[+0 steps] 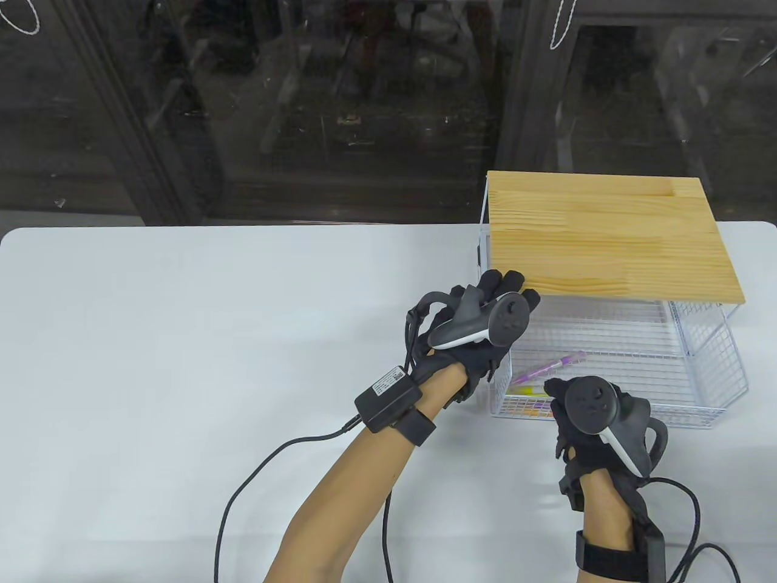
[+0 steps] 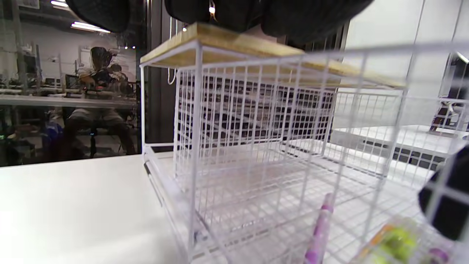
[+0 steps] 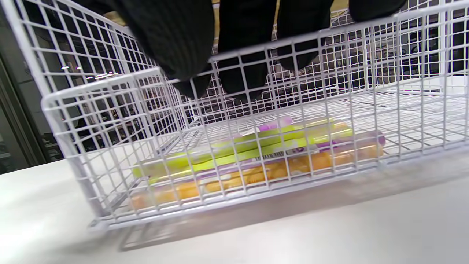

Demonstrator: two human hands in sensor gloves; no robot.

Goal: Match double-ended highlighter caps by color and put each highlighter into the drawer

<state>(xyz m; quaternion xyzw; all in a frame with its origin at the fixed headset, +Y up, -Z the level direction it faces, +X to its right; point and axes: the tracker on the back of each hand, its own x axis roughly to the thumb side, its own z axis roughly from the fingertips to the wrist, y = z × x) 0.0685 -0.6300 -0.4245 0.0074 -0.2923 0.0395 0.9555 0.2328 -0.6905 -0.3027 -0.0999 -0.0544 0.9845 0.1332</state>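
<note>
Highlighters (image 3: 256, 154) sit in the pulled-out drawer (image 1: 698, 419), no readable labels; right hand (image 1: 592, 419) fingers hooked over its front rim, left hand (image 1: 479, 328) fingers flat on the wooden top (image 1: 607, 237).

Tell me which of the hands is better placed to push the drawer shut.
Probably the right hand: it is at the front wall of the pulled-out drawer. The left hand rests on the wooden top.

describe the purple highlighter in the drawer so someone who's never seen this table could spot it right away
Find the white wire organiser with the wooden top at the table's right side; its drawer is pulled out toward the person. The purple highlighter lies on the drawer's mesh floor, angled, apart from the others. Its neighbours, yellow-green and orange highlighters, are bunched along the front wall.
</note>
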